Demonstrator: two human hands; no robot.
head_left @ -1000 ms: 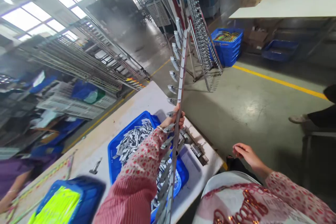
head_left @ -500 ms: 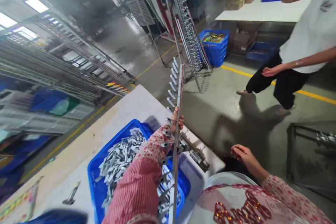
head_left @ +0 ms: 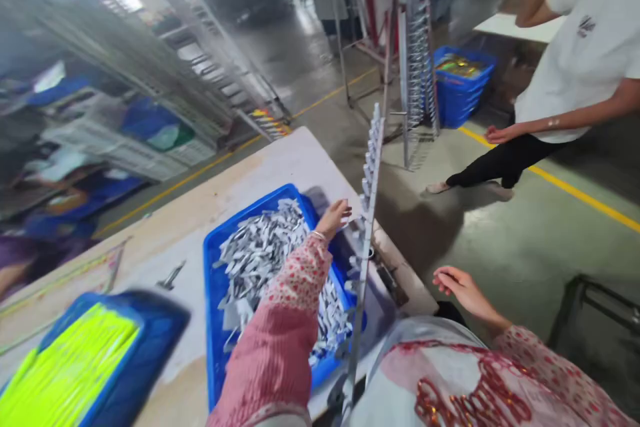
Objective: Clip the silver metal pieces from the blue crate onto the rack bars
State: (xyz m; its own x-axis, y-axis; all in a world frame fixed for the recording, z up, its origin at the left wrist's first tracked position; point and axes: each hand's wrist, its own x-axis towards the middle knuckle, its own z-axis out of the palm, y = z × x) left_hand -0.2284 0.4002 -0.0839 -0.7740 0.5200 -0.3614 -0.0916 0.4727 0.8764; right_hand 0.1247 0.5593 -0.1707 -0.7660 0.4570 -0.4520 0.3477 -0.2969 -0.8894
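Observation:
My left hand (head_left: 335, 217) is above the far right rim of a blue basket (head_left: 207, 320) heaped with small silver metal pieces (head_left: 260, 240). Its fingers point toward an upright metal bar (head_left: 367, 240), a small gap away, and look apart with nothing clearly held. Small metal pieces stick out in a row along the bar's left side. The bar rises at the table edge, near a clamp-like metal fitting (head_left: 390, 280) partly hidden behind it. Off to the right, my right hand (head_left: 457, 283) hangs over the floor beside my apron, fingers loosely bent and holding nothing.
A blue basket of bright yellow-green pieces (head_left: 80, 360) is at the near left of the table (head_left: 310, 153). One loose metal part (head_left: 173, 275) lies between the baskets. A person in a white shirt (head_left: 585, 60) walks at right. Racks and stacked blue baskets (head_left: 463, 93) stand beyond.
My left hand has let go of the bar and moved left off it. The view has turned left, bringing the yellow-green basket in. My right hand stays free.

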